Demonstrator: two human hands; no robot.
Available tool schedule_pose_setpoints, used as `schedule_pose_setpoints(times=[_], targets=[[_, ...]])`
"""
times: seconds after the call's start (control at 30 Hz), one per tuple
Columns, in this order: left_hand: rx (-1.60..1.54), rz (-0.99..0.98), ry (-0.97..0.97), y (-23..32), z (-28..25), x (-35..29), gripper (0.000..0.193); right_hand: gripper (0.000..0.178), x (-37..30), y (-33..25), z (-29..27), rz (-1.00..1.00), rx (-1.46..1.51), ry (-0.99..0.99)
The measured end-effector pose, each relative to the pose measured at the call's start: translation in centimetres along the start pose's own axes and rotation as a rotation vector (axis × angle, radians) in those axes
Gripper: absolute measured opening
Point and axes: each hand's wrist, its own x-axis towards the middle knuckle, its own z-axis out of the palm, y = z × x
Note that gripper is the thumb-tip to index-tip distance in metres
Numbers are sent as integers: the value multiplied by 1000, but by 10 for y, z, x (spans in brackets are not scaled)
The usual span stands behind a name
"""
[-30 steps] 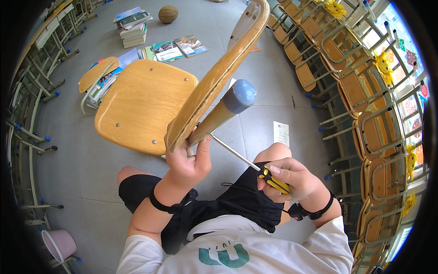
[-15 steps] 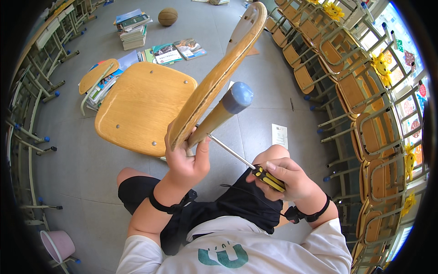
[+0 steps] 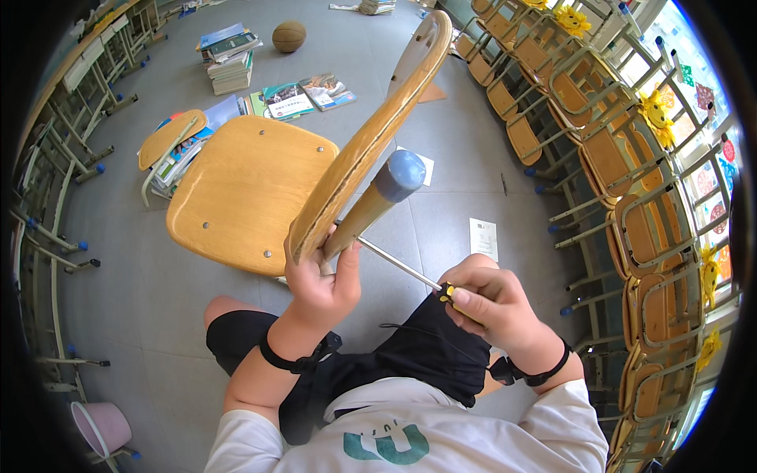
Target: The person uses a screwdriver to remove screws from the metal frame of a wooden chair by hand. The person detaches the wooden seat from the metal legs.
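My right hand (image 3: 495,306) is closed round the black and yellow handle of a screwdriver (image 3: 400,266). Its long metal shaft runs up and left to a metal chair tube (image 3: 359,217) that ends in a blue cap. The tip meets the tube beside my left thumb; any screw there is too small to make out. My left hand (image 3: 322,280) grips the lower end of a wooden chair back (image 3: 371,134) together with that tube, fingers partly hidden behind the wood. Left of it lies the wooden chair seat (image 3: 251,193), with several bolt heads showing.
Stacked wooden chairs (image 3: 643,229) line the right side, desk frames (image 3: 59,229) the left. Beyond the seat are books (image 3: 288,101), a book stack (image 3: 230,61) and a basketball (image 3: 289,36). A paper sheet (image 3: 482,238) lies near my knee, a pink bucket (image 3: 102,427) at lower left.
My right hand has turned and regripped the screwdriver handle, its fingers now covering more of it. The chair back and tube have shifted slightly downward and left in view.
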Motion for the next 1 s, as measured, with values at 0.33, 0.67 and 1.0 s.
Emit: schedule_pose_setpoints(times=[0.33, 0.67, 1.0], targets=[[30, 64, 6, -3, -1, -4, 38, 29, 3, 25, 10, -1222, -1849, 461], [26, -26, -26, 14, 0, 5, 13, 32, 6, 7, 1, 163, 22, -204], [112, -14, -33, 13, -2, 7, 20, 20, 6, 30, 16, -970, -1162, 453]])
